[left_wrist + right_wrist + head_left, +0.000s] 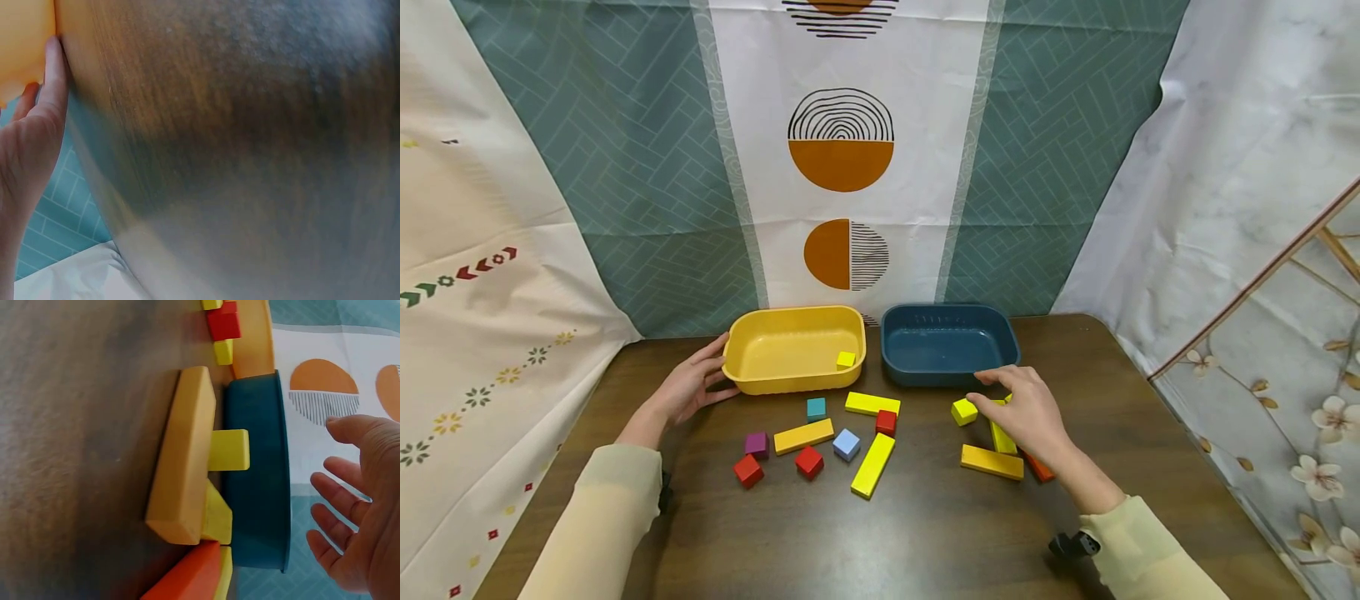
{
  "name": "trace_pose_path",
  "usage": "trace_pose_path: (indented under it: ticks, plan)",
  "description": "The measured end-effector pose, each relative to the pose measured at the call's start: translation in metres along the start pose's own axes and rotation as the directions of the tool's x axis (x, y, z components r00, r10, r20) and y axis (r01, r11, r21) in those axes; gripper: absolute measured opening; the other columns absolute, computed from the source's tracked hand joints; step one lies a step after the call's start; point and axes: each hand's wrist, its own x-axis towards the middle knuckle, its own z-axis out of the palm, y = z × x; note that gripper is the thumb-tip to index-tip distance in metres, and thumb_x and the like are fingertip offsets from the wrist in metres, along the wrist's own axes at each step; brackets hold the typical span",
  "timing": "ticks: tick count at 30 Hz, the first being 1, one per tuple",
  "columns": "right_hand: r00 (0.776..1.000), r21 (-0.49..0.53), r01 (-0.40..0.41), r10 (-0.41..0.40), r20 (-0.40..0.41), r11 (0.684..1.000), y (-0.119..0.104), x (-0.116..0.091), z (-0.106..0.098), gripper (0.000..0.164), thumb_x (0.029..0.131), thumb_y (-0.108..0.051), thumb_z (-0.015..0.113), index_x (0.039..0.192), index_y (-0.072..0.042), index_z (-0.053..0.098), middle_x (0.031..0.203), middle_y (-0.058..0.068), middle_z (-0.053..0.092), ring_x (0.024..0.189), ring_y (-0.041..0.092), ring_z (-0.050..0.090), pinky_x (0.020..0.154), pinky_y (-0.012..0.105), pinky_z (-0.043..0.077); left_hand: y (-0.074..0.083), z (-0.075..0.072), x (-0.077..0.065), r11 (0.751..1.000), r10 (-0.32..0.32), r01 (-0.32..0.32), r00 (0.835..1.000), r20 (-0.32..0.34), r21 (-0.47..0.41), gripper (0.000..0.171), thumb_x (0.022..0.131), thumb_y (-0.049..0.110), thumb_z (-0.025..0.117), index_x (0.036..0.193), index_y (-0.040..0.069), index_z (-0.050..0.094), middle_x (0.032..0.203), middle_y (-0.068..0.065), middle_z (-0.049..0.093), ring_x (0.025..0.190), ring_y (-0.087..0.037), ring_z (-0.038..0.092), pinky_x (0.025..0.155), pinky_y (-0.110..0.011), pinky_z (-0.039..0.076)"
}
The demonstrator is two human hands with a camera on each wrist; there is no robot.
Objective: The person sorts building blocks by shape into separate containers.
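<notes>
Across opposite faces, pinch yellow cube point(964, 412) in front of blue tray point(936, 377); likely light, stiff. Note right grip point(1030, 410) apart, left grip point(688, 383) likewise.

Long pale cream-yellow fabric sleeve on left arm point(597, 508) ended at wrist; cuff looked loose, faintly greener in tone. Matching pale cream-yellow fabric sleeve on right arm point(1146, 550) showed soft creases near cuff. Small black wrist device on left side point(665, 492) was mostly hidden by cuff. Small blocky black wrist device on right side point(1075, 546) jutted beyond cuff; pale marks on its end were too small to read. Left hand point(687, 388) and right hand point(1024, 410) were bare.
</notes>
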Motion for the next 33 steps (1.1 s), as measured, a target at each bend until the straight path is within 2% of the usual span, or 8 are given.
trace_pose_path:
  ticks: [13,22,28,33]
  plan:
    - [0.999,-0.084,0.019,-0.016,0.042,0.996,0.006,-0.008,0.009,0.041,0.087,-0.039,0.081,0.118,-0.012,0.077,0.115,0.003,0.072,0.114,0.031,0.056,0.095,0.053,0.046,-0.001,-0.001,0.0,1.0,-0.004,0.004,1.0,-0.005,-0.006,0.059,0.114,0.021,0.034,0.166,0.03,0.006,0.171,-0.011,0.003,0.145,-0.035,0.033,0.108,-0.056,0.041]
    - [0.997,-0.254,0.007,0.013,0.079,0.967,0.012,-0.008,0.014,0.045,0.083,-0.049,0.081,0.109,-0.012,0.08,0.105,0.005,0.071,0.102,0.032,0.056,0.083,0.048,0.045,-0.001,0.0,0.001,1.0,-0.011,0.011,1.0,-0.021,0.007,0.059,0.114,0.022,0.034,0.166,0.031,0.008,0.171,-0.012,0.007,0.138,-0.028,0.042,0.106,-0.053,0.045]
    - [0.995,-0.299,0.013,0.016,0.095,0.954,0.013,-0.008,0.018,0.046,0.082,-0.053,0.08,0.102,-0.013,0.081,0.098,0.004,0.069,0.09,0.027,0.052,0.074,0.041,0.042,-0.001,0.0,0.0,1.0,-0.005,0.005,1.0,-0.009,0.003,0.059,0.114,0.022,0.035,0.166,0.031,0.007,0.171,-0.012,0.005,0.141,-0.03,0.039,0.106,-0.053,0.043]
    - [0.995,-0.326,0.013,0.02,0.097,0.945,0.016,-0.009,0.024,0.048,0.079,-0.06,0.08,0.097,-0.015,0.081,0.099,0.003,0.067,0.092,0.028,0.052,0.074,0.041,0.04,-0.001,-0.001,0.001,1.0,-0.001,0.001,1.0,-0.005,0.01,0.059,0.114,0.023,0.035,0.166,0.03,0.008,0.17,-0.013,0.009,0.136,-0.024,0.045,0.105,-0.052,0.045]
